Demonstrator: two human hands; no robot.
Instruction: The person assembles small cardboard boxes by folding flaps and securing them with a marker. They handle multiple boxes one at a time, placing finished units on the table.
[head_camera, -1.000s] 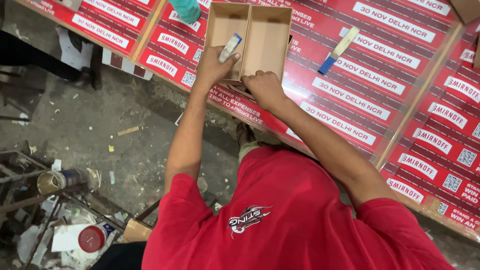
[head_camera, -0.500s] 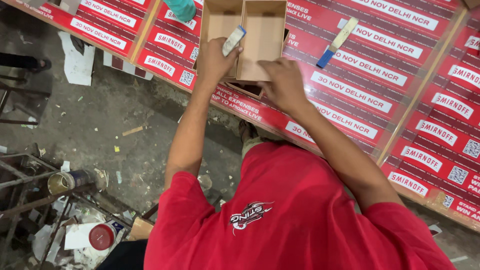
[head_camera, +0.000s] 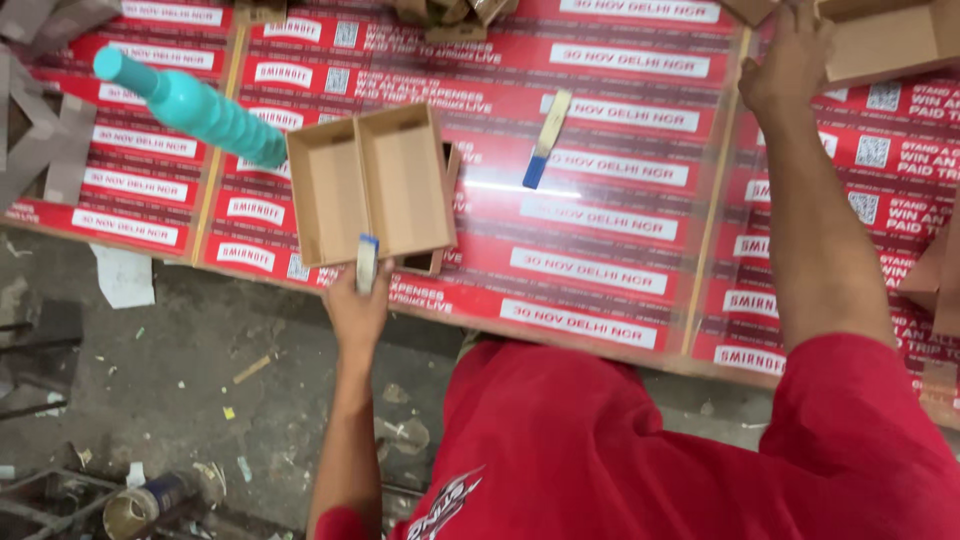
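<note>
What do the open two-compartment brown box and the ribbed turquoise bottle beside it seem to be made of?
The open two-compartment brown box looks like plain cardboard: matte tan faces, thin folded walls. The ribbed turquoise bottle is probably plastic: even colour, smooth moulded ridges with soft shine.

Divided box (head_camera: 375, 185) on table (head_camera: 620, 290) edge; bottle (head_camera: 190, 105) left of it, spatula (head_camera: 542, 152) right.

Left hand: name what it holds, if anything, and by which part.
The left hand holds a small flat stick by its lower end, against the open cardboard box.
</note>
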